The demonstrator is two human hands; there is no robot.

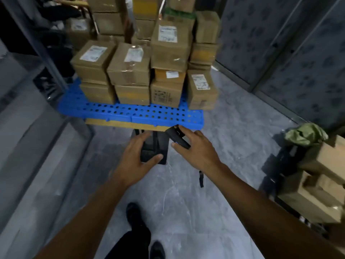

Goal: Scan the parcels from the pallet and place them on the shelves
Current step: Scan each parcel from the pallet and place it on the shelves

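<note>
One shoe (134, 214) is stepping forward on the grey floor (177, 199) toward the load. Above it, the left grip (137, 157) holds a flat black item (155, 144), with the thumb curled over its near edge; whether this is a parcel is unclear. The right grip (198, 149) pinches the scanner (177, 136) between thumb and fingers, and a strap (201, 179) dangles below the wrist.

Just beyond the hands lies the blue pallet (130, 112), piled with taped cardboard parcels (130, 66) in uneven columns, most showing white labels. Shelf frames stand to the left (47, 58), and a rack of boxes (321, 186) with a green bag (306, 136) on top stands to the right.

The risk is plain: both hands are full, so lifting a parcel one-handed could drop it or the scanner, which is only lightly held. The end box (202, 89) sits at the pallet's right edge. Pulling a neighbour out could tip it — or the taller columns behind — onto the floor. The loose strap may also snag a carton corner.
</note>
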